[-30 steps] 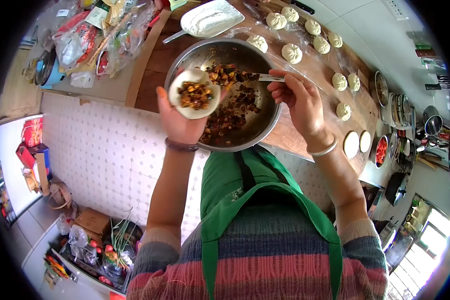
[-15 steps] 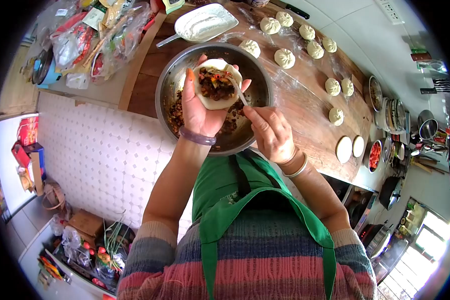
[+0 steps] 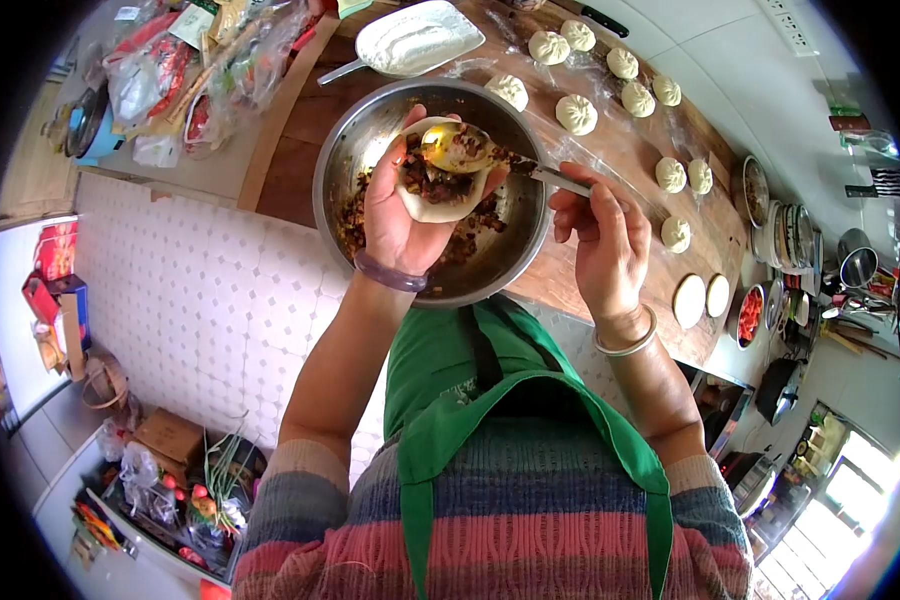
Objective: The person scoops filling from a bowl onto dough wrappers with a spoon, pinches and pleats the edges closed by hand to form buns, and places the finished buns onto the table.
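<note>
My left hand (image 3: 400,225) cups a round dough wrapper (image 3: 438,210) over a steel mixing bowl (image 3: 327,222). Dark chopped filling (image 3: 432,187) lies on the wrapper. In my right hand (image 3: 610,240) is the handle of a metal spoon (image 3: 457,148), pinched between thumb and fingers. Its bowl rests over the far part of the wrapper, touching or just above the filling, and bits of filling cling to its neck. More loose filling (image 3: 485,215) lies in the mixing bowl beneath my left hand.
Pleated buns (image 3: 576,114) stand on the floured wooden board (image 3: 610,180), with two flat wrappers (image 3: 689,301) at its right. A scoop of flour (image 3: 418,38) lies behind the bowl. A knife (image 3: 605,21) is at the far edge. Plastic bags (image 3: 150,85) crowd the left.
My right hand has moved right and slightly up, now holding the spoon sideways by its handle. The spoon has turned from upright-slanting to nearly flat over the wrapper. My left hand has barely moved.
</note>
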A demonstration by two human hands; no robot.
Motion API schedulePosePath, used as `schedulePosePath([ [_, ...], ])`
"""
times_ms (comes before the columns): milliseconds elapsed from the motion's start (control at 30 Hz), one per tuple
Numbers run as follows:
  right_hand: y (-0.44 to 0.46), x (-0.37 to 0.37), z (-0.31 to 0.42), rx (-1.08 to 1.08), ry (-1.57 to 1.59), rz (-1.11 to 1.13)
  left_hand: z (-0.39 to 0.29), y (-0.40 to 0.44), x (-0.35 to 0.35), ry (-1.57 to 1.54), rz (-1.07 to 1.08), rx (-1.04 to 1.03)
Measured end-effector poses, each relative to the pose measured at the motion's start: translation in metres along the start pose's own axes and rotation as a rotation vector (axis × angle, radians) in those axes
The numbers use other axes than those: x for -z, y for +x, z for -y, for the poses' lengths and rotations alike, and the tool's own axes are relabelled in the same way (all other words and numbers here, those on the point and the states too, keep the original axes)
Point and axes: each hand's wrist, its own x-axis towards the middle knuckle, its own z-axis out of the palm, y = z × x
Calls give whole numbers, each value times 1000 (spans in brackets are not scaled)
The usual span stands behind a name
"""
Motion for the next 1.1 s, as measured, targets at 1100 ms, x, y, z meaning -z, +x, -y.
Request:
schedulePosePath([
  [1100,16,10,-76,228,-1022,254,-118,-43,22,120,108,-139],
])
